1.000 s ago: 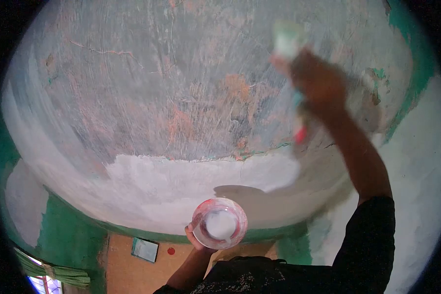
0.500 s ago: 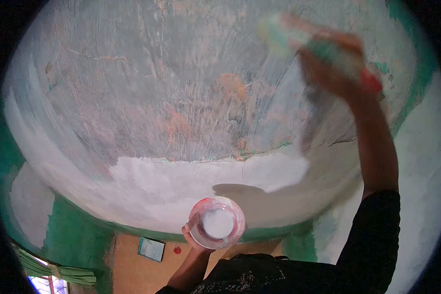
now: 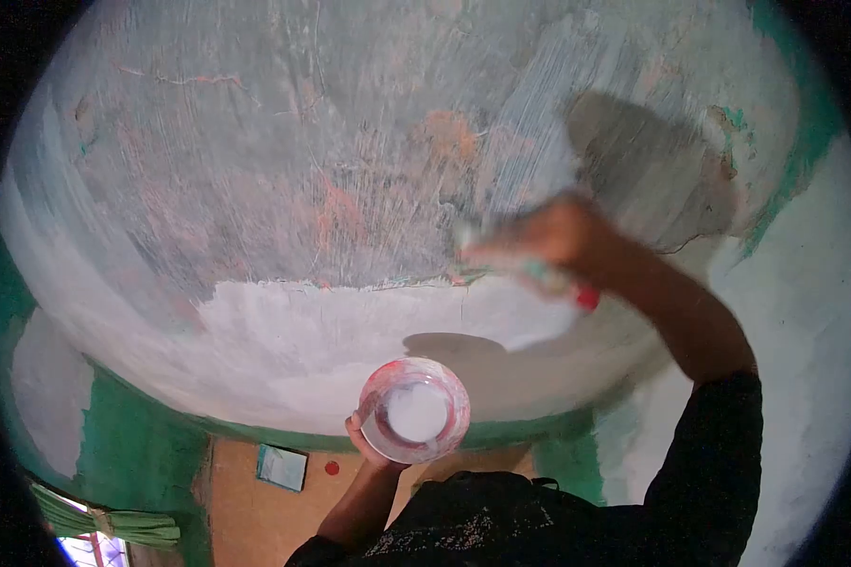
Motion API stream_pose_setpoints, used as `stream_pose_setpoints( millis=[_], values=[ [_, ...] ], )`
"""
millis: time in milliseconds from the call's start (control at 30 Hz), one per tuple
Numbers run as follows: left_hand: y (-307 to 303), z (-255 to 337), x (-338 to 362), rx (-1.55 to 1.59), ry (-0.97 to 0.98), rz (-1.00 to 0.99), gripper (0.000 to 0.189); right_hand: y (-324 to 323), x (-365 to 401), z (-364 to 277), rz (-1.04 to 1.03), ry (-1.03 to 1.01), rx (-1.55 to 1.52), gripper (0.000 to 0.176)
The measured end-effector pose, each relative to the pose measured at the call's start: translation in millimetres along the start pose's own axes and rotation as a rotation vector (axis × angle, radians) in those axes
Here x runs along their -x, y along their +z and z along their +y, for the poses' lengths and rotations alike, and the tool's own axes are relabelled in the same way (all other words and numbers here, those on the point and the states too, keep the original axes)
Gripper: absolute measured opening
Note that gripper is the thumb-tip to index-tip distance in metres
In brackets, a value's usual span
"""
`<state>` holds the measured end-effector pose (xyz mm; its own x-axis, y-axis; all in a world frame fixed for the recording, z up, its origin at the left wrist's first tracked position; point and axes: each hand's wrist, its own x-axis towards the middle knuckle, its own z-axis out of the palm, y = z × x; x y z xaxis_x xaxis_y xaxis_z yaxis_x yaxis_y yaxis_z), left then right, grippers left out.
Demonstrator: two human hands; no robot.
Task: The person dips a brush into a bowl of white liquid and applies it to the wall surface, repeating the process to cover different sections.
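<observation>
My left hand (image 3: 364, 442) grips the rim of a pinkish bowl (image 3: 459, 412) smeared with red and white. White paint (image 3: 416, 414) fills its bottom. My right hand (image 3: 565, 231), blurred by motion, is closed round a paintbrush (image 3: 537, 274); the red end of its handle points to the lower right. The bristle end, smeared too, is close over the patchy grey wall (image 3: 284, 170), just above the edge of the white painted band (image 3: 312, 331). Pale streaks run down the wall above the hand.
Green wall (image 3: 142, 425) borders the band at lower left, near a tied green curtain (image 3: 142, 529) at a window. On the orange-brown floor (image 3: 246, 520) lie a flat pale rectangular object (image 3: 282, 468) and a red disc (image 3: 332, 468). Cracks cross the wall.
My right hand has swept down and to the left across the wall with the paintbrush, from the upper right. The bowl in my left hand stays nearly where it was; the view has shifted slightly.
</observation>
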<state>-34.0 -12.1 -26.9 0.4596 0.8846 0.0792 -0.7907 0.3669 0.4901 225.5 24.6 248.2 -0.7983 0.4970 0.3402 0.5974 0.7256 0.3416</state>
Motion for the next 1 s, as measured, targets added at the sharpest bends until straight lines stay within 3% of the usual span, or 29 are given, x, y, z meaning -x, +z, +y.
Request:
stream_pose_setpoints(
  millis=[100,133,200,267,333,367,400,433,500,600,633,667,733,800,867,933,1000],
  values=[
    [14,5,1,0.036,-0.045,-0.078,0.097,-78,-19,62,0.364,0.010,0.308,0.034],
    [16,4,1,0.018,-0.033,-0.056,0.097,-108,-15,83,0.310,-0.079,0.865,0.035],
    [15,2,3,0.007,-0.018,-0.027,0.097,-139,-35,67,0.473,0.017,1.118,0.033],
    [10,0,2,0.028,-0.013,-0.035,0.097,-135,-57,28,0.865,0.379,0.459,0.031],
    [5,-1,2,0.041,-0.010,-0.041,0.097,-82,-26,58,0.313,0.439,0.841,0.037],
    [1,-1,3,0.044,-0.007,-0.040,0.097,-49,-30,27,0.226,0.313,0.966,0.039],
    [-2,-1,5,0.054,-0.007,-0.038,0.097,-25,-33,-3,0.200,0.266,0.818,0.038],
    [-2,0,6,0.054,-0.006,-0.033,0.097,5,-19,-7,0.281,-0.008,0.759,0.036],
    [-4,3,9,0.060,-0.006,-0.028,0.097,52,-3,-35,0.130,-0.047,0.539,0.037],
    [0,10,11,0.027,0.014,-0.030,0.097,53,0,-34,0.050,-0.118,0.395,0.039],
    [1,12,11,0.013,0.035,-0.043,0.097,29,-8,-26,-0.107,-0.060,0.240,0.042],
    [3,13,11,0.001,0.052,-0.055,0.097,8,-14,1,-0.179,0.022,-0.122,0.047],
    [3,11,12,0.015,0.045,-0.068,0.097,-32,-28,43,0.091,-0.049,0.152,0.046],
    [-2,8,10,0.033,0.050,-0.076,0.096,-75,-20,90,0.224,-0.073,0.712,0.043],
    [-12,1,5,0.063,0.072,-0.071,0.095,-108,-29,88,0.375,0.088,0.863,0.035],
    [-15,-1,6,0.072,0.061,-0.061,0.094,-114,-61,47,0.884,0.088,0.432,0.024],
    [-14,1,8,0.065,0.052,-0.053,0.093,-64,-50,32,0.525,0.083,0.859,0.040]
  ],
)
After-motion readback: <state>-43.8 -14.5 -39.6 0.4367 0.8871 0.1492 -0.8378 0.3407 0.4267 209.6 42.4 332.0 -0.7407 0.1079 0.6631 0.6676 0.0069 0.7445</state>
